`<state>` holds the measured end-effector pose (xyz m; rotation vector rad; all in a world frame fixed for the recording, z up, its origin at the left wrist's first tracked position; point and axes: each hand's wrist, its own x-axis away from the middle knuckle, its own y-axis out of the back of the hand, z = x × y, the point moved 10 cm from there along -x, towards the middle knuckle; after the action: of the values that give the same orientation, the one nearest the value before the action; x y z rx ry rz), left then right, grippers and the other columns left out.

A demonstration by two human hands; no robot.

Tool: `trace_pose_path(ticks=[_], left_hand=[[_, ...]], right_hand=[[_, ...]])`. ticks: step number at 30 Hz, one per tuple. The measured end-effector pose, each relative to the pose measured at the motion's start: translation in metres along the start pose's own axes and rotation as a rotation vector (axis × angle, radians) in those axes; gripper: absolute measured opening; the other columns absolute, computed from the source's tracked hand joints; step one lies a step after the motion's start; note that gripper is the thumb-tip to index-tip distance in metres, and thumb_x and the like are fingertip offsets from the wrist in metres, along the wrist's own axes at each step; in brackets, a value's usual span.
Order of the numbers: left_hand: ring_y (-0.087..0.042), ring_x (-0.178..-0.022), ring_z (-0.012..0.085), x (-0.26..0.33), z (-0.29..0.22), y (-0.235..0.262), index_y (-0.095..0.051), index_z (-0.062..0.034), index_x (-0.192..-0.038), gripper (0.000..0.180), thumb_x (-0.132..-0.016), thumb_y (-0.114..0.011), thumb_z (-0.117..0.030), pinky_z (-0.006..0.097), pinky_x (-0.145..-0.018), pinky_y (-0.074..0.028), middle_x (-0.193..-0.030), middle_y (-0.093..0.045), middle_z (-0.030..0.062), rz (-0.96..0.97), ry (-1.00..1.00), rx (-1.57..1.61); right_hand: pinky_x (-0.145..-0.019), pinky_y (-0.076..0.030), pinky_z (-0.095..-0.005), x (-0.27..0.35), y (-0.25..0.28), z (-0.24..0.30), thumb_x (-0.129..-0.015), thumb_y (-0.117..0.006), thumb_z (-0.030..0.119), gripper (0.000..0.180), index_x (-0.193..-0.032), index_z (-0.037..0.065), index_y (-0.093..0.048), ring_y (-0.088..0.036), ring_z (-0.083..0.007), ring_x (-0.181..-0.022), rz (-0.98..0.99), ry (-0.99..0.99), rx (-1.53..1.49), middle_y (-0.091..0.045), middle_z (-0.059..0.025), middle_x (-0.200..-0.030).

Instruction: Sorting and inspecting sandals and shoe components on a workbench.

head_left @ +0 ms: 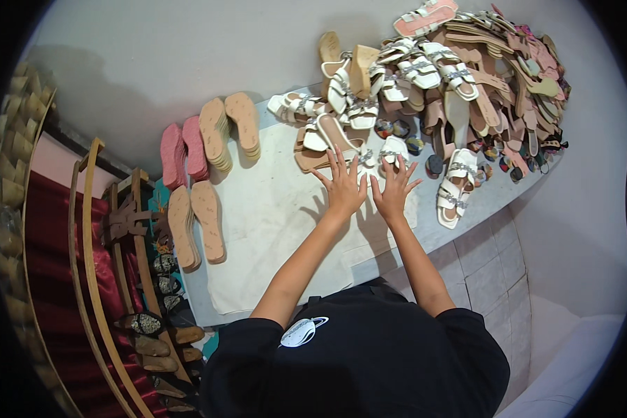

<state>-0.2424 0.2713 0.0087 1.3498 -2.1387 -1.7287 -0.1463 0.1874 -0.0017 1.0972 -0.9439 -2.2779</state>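
our left hand [344, 188] and right hand [393, 191]: both open, fingers spread, gripping nothing, reaching over the white cloth [258, 223] on the table [467, 209]. fingertips at the white strappy sandals [369, 157] just ahead. beyond: heaped white sandals [411, 70], tan soles [494, 83]. to our left: stacked pink insoles [182, 152] and beige insoles [228, 129].
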Motion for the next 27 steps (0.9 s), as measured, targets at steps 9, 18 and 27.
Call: trace_pose_path(ticks=[9,18,27], left_hand=[[0.001,-0.132,0.0395,-0.049,-0.072,-0.052,-0.049,-0.0092,-0.121,0.046,-0.081,-0.048,-0.033,0.073,-0.086,0.005,-0.141,-0.009,0.0244,0.034,-0.033,0.015],[0.002,-0.132,0.0394,-0.112,-0.103,-0.118,-0.049,-0.0239,-0.122,0.042,-0.081,-0.049,-0.029,0.073,-0.086,0.005,-0.141,-0.006,0.0249,-0.013,-0.06,-0.028],[0.0,-0.132,0.039,-0.162,-0.097,-0.143,-0.053,-0.0222,-0.117,0.039,-0.079,-0.05,-0.028,0.072,-0.087,0.004,-0.141,-0.007,0.0259,-0.095,0.04,-0.082]], right_hand=[[-0.089,0.008,-0.0701,-0.061,0.033,-0.072,-0.081,-0.054,0.03,0.036,-0.114,0.017,-0.054,-0.001,-0.0418,-0.131,-0.093,0.155,0.162,-0.027,-0.0108,-0.136],[-0.089,0.002,-0.0729,-0.137,-0.011,-0.139,-0.077,-0.051,0.017,0.047,-0.123,0.013,-0.045,0.0,-0.0356,-0.133,-0.123,0.383,0.528,-0.015,-0.0097,-0.143],[-0.087,0.001,-0.0749,-0.183,-0.055,-0.165,-0.079,-0.046,0.023,0.045,-0.122,0.011,-0.045,-0.003,-0.036,-0.132,0.035,0.346,0.535,-0.022,-0.0099,-0.138]])
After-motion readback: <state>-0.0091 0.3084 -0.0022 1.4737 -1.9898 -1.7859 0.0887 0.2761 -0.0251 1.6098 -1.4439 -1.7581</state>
